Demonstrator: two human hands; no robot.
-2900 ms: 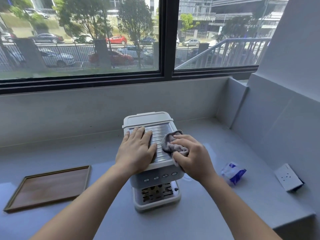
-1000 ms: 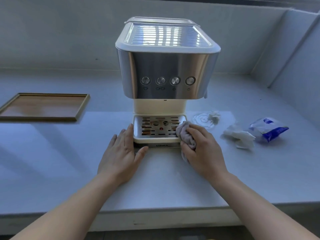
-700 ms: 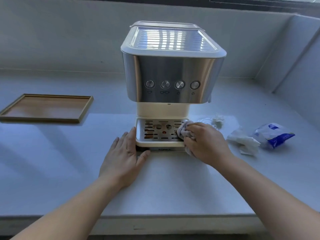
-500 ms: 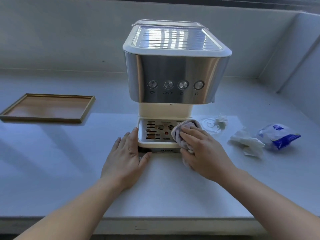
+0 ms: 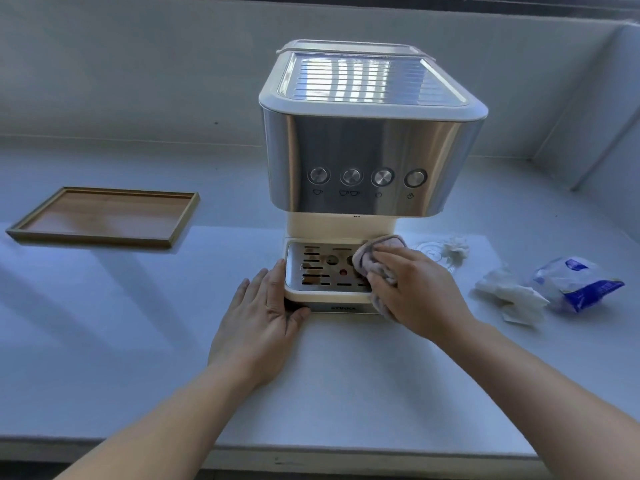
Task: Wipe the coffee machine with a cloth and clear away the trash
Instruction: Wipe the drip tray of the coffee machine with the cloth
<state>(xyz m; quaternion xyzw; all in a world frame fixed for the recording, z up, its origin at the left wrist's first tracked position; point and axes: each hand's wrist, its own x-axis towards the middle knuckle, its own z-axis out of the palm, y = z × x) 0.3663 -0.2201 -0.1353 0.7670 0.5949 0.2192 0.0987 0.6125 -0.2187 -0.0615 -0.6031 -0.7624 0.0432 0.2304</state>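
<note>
At the far left of the surface [image 5: 104, 341] lies a wooden tray [image 5: 104, 216], bare and well apart from everything else; it seems to play no part in the step in hand.

Next comes the left hand [image 5: 259, 313]; its grip is open, fingers flat and spread on the surface, with the thumb and forefinger braced against the left front corner of the drip tray [image 5: 311, 296]; it holds nothing and, as I judge it, only steadies the coffee machine [image 5: 370, 150].

The machine stands upright in the middle; brownish marks show on the slotted grate at the left half of the drip tray, so the wiping looks unfinished there; whether the steel front and the ribbed top are already clean I cannot tell from this view.

The right hand [image 5: 419, 289] presses the cloth [image 5: 377, 258] onto the right half of the drip tray; its grip is partly closed, fingers curled over the bunched grey cloth and pinning it down rather than lifting it; part of the cloth hangs over the tray's front edge.

To the right the trash is untouched on the surface: a clear plastic lid [image 5: 431, 252] with a small white scrap [image 5: 455, 247] just beside the machine's base, then a crumpled tissue [image 5: 512, 299], then a blue-and-white wrapper [image 5: 578, 282] touching or nearly touching it; clearing these away is all still to do.
</note>
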